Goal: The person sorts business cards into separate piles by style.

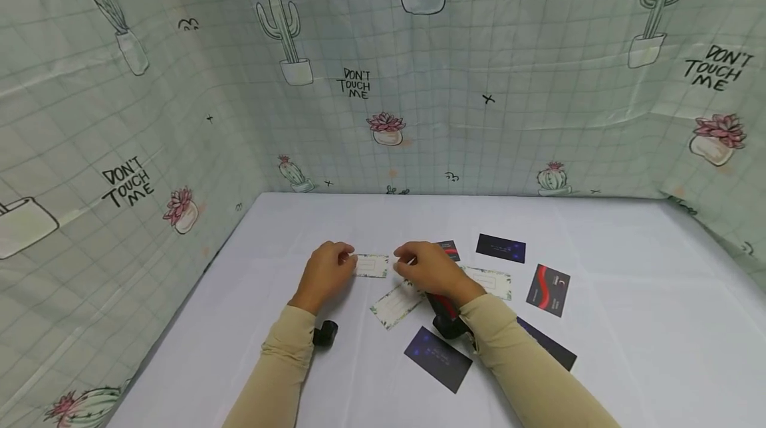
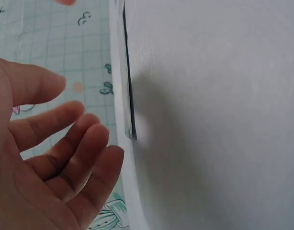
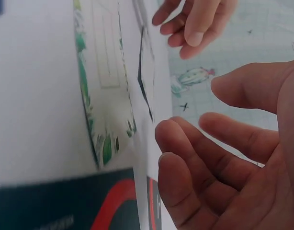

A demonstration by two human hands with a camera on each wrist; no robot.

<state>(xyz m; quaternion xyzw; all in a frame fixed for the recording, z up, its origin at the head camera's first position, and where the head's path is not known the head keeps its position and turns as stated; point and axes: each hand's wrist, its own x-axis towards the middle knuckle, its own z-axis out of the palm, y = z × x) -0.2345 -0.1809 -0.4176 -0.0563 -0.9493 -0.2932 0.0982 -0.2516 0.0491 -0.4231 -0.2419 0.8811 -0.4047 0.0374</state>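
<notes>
A white card with a leafy border [image 1: 372, 266] lies on the table between the two hands. My left hand [image 1: 326, 273] is at its left end, fingers loosely bent; in the left wrist view nothing sits between thumb and fingers [image 2: 92, 153]. To the right of that card, my right hand [image 1: 433, 270] hovers with thumb and fingers apart and holds nothing, as the right wrist view shows. Below the right hand lies a second leafy white card [image 1: 396, 306], tilted. Another leafy white card [image 1: 493, 283] is partly hidden by the right hand, and a black-and-red card [image 1: 443, 306] by the right wrist.
Dark blue cards lie at the back [image 1: 501, 248], in front [image 1: 438, 359] and beside the right forearm [image 1: 549, 344], which covers part of the last. Black-and-red cards rest behind the right hand [image 1: 449, 250] and farther right [image 1: 548, 290]. Cactus-print cloth [image 1: 335, 135] encloses the white table [image 1: 646, 321].
</notes>
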